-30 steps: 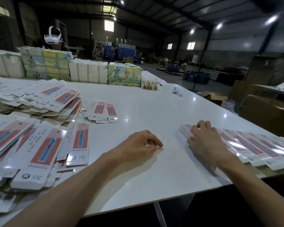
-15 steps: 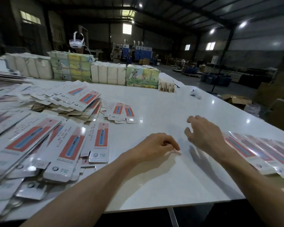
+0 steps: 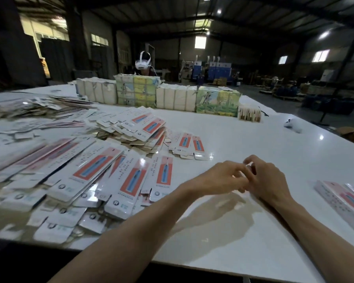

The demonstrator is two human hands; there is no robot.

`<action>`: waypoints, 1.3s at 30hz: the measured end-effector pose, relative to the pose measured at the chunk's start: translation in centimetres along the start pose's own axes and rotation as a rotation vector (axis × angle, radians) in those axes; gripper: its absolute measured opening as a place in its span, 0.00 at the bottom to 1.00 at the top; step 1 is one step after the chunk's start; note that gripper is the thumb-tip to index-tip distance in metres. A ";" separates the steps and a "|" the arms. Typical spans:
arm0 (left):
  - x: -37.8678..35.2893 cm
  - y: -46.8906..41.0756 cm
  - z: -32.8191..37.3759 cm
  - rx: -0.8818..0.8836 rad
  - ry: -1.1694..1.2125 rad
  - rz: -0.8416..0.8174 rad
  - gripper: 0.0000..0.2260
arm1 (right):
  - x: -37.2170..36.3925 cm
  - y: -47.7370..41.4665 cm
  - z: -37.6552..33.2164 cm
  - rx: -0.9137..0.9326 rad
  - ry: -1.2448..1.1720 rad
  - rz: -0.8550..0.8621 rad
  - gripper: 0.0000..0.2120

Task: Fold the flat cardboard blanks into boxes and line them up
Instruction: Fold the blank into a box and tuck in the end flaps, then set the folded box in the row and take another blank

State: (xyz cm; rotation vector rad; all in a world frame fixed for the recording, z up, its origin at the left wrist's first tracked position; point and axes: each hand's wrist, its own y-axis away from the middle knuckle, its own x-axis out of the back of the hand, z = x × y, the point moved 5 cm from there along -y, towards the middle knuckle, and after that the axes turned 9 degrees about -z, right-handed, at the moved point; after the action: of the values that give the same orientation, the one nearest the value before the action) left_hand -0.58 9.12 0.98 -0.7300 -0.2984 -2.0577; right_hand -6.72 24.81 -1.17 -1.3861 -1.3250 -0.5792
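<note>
White table (image 3: pixel 253 139) carries loose flat blanks (image 3: pixel 102 172) heaped left and folded boxes (image 3: pixel 343 197) at right; left hand (image 3: pixel 219 178) and right hand (image 3: pixel 268 178) meet between, fingertips touching, seemingly empty, so a hasty grab could slide glossy blanks off the near edge.

One head-worn view looks forward and down, seemingly close, across the table (image 3: pixel 253 139).

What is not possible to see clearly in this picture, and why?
- Head view: whether left hand and right hand hold anything; fingers overlap.
- Head view: folded boxes, cut off by the right edge.
- Head view: print on far-left flat blanks, blurred.
</note>
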 end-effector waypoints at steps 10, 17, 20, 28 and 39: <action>14.3 10.9 -2.9 0.845 -0.809 0.201 0.16 | -0.2 -0.2 0.0 -0.037 -0.122 -0.019 0.09; 14.7 13.9 -5.7 1.016 -0.852 0.161 0.28 | 0.1 0.1 -0.4 -0.021 -0.158 -0.063 0.09; 15.7 13.9 -5.9 0.958 -0.755 0.178 0.22 | 0.1 0.2 -0.4 -0.026 -0.182 -0.065 0.09; 16.5 10.3 -3.0 0.485 -0.126 0.243 0.12 | -0.2 0.0 -0.2 -0.001 -0.236 -0.040 0.09; 2.0 -1.9 -2.7 0.395 0.739 0.018 0.18 | 1.4 0.3 -0.1 0.042 -0.359 0.120 0.07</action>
State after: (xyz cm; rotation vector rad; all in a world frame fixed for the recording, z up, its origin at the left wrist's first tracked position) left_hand -3.98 7.53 0.22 0.2744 -0.2528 -2.0130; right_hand -6.08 25.27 0.01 -1.5724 -1.5126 -0.2257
